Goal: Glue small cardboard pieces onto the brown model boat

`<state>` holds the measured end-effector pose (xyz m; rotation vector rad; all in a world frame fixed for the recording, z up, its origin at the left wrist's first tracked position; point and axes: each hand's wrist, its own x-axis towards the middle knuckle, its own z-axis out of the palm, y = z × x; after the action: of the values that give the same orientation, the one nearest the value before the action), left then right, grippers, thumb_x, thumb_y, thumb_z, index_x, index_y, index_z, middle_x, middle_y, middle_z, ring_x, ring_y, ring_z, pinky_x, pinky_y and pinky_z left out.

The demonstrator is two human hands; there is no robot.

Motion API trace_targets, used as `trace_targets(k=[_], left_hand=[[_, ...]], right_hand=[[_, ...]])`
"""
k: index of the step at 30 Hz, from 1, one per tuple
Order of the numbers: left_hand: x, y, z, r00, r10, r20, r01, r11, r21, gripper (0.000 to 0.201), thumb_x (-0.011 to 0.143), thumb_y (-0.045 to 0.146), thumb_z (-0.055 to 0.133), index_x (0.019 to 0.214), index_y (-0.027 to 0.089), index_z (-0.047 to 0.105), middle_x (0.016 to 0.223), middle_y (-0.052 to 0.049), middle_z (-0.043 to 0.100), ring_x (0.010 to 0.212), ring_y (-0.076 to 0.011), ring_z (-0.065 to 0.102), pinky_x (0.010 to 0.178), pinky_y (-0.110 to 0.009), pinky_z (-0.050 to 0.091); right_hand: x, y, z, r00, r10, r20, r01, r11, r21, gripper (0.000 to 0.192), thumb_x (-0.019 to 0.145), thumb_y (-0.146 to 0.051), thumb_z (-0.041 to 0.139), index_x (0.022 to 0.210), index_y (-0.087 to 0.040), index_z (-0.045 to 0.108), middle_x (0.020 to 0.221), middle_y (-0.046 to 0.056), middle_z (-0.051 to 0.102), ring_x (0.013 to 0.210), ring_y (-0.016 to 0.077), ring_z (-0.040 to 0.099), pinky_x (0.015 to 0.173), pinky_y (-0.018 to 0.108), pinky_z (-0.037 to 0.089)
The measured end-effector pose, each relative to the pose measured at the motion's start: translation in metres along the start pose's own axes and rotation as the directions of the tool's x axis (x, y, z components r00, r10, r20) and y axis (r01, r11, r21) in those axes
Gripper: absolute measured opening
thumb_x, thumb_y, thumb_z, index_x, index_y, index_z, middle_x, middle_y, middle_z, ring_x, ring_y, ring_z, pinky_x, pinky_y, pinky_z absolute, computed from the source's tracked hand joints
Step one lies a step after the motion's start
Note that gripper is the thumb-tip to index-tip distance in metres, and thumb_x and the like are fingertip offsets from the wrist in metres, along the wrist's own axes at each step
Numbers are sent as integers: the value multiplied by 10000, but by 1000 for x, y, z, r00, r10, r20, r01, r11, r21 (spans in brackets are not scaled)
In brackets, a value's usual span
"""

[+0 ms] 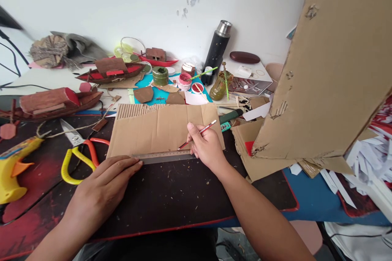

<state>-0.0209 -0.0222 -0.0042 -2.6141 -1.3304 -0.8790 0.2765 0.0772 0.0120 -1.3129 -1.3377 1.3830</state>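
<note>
A piece of brown corrugated cardboard lies on the dark mat, its ridged inner layer bare along the far left edge. Along its near edge runs a clear ruler. My left hand rests flat with fingers stretched out, pressing on the ruler's left end. Pinched in my right hand is a red and black pencil, its tip at the cardboard just above the ruler. The right hand's lower fingers are by the ruler's right end.
Scissors and a yellow glue gun lie to the left. Model boats, paint jars and a black thermos stand behind. A tall cardboard panel rises at right, beside white paper strips.
</note>
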Motion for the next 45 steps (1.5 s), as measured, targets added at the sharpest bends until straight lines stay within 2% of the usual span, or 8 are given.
trace_targets(k=[3,9,18,35,40,45], left_hand=[[-1,0,0,1000,-2,-3,2,1000,1,350,1165,172,529,1402,270,767,1219,-47,854,1111,-240,829,1013,-388,695],[3,0,0,999,31,-7,-31,999,26,287,1183,156,517,1332,206,757,1204,-64,843,1101,-220,817,1014,-354,676],[1,-1,0,1000,-6,-4,6,1000,-9,356,1159,165,538,1397,279,776,1214,-36,853,1112,-226,829,1005,-361,695],[6,3,-2,999,42,-10,-41,998,46,285,1186,158,510,1325,207,753,1190,-64,845,1078,-225,822,997,-365,672],[4,2,-1,1000,14,-5,-14,1000,18,312,1169,162,526,1347,246,768,1201,-47,852,1097,-228,827,1014,-370,675],[3,0,-1,1000,20,3,-20,999,26,300,1174,168,514,1330,220,765,1209,-55,852,1095,-224,826,1017,-361,670]], right_hand=[[0,-1,0,1000,1,4,-1,1000,-10,755,966,-989,610,703,-282,566,460,-95,403,357,131,456,433,269,448],[0,-2,0,1000,10,10,-10,1000,23,751,958,-987,625,707,-281,567,439,-103,392,344,125,440,422,262,436],[1,0,0,1000,-5,7,5,1000,3,756,959,-995,610,714,-282,571,454,-95,419,348,130,446,437,274,453],[0,1,0,1000,1,9,-1,1000,19,743,974,-978,615,719,-281,575,448,-99,418,347,126,446,432,270,440],[1,3,0,1000,-11,9,11,999,36,743,966,-979,626,723,-279,577,439,-103,421,338,120,431,428,265,439],[2,4,0,1000,-5,15,5,999,42,739,966,-973,632,727,-275,579,444,-104,433,332,113,427,425,262,434]])
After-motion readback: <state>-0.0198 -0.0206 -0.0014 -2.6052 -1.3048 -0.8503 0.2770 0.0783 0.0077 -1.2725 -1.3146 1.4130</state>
